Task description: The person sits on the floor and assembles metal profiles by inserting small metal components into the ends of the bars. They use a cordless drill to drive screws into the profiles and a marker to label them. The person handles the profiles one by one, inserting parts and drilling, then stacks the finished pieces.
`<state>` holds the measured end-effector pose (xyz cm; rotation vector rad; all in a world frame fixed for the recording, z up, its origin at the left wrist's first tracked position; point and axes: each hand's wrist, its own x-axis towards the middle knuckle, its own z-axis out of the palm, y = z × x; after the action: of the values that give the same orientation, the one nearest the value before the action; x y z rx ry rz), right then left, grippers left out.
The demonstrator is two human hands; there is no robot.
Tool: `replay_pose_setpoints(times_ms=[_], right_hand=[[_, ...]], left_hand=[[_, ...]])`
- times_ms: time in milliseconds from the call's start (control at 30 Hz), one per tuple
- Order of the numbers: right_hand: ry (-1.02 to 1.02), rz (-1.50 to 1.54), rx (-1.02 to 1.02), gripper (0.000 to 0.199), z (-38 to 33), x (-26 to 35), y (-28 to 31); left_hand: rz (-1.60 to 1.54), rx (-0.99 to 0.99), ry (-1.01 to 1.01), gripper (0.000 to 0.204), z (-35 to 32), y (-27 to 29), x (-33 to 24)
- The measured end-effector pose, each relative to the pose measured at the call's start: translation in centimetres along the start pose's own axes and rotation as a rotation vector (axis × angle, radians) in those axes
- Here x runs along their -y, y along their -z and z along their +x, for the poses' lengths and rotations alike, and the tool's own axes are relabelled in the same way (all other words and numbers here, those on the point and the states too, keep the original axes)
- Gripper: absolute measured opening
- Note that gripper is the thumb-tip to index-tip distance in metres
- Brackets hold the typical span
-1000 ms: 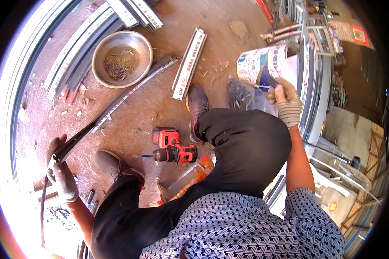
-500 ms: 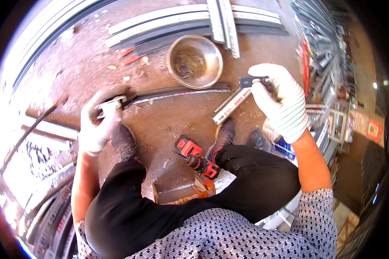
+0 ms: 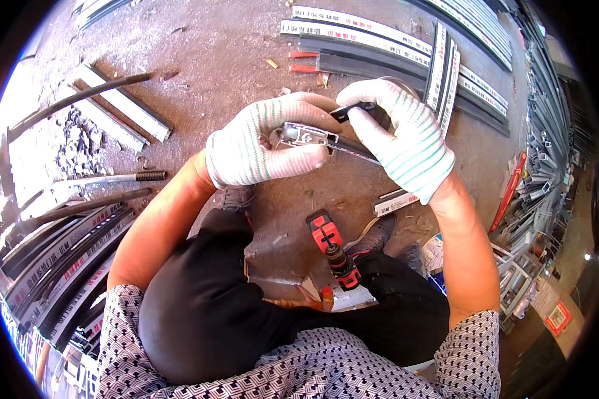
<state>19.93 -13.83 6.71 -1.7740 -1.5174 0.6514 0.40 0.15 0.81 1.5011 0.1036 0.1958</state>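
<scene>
Metal profile (image 3: 305, 135) gripped in our gloved left hand (image 3: 263, 145), black piece (image 3: 357, 109) pinched in our right hand (image 3: 404, 141), red drill (image 3: 335, 253) below

Metal profiles (image 3: 369, 66) lie across a metalworking workshop's littered floor (image 3: 206, 53) beyond the right hand (image 3: 406, 143), with a power drill (image 3: 337, 258) below it and metal lengths (image 3: 546, 136) piled farther right.

Bent over the work, I see the gloved left hand (image 3: 269, 143) gripping the silvery end of a metal profile (image 3: 305, 135), while the gloved right hand (image 3: 406, 143) pinches a small black piece (image 3: 354, 110) just beside it. A red-and-black drill (image 3: 337, 256) sits between the shoes (image 3: 378, 237); beyond the hands, pale-and-dark strips (image 3: 373, 41) lie on the floor (image 3: 233, 53), two crossing the others.
</scene>
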Motion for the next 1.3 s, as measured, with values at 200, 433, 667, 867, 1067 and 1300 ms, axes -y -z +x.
replay_pose_setpoints(times_ms=[200,433,667,867,1067,1300], right_hand=[[-0.003,-0.033,-0.046,0.023,0.6,-1.0,-1.4],[-0.435,0.130,-0.325,0.024,-0.6,0.0,-3.6],[-0.496,0.195,-0.354,0.021,0.3,1.8,-4.6],[-0.588,0.149,-0.267,0.033,1.6,1.9,-4.2],[-0.578,0.147,-0.242,0.029,2.2,1.7,-3.9],[-0.571,0.078,-0.235,0.027,2.0,1.7,-4.0]], left_hand=[[-0.033,-0.018,0.031,0.043,-0.1,-0.1,0.3],[0.020,-0.037,-0.015,0.045,-0.1,-0.1,0.1],[0.026,-0.089,-0.064,0.047,-0.2,-0.3,0.7],[0.151,-0.149,-0.114,0.047,-0.1,-0.4,1.2],[0.192,-0.173,-0.144,0.048,-0.1,-0.3,0.9],[0.129,-0.173,-0.183,0.045,0.0,-0.5,1.3]])
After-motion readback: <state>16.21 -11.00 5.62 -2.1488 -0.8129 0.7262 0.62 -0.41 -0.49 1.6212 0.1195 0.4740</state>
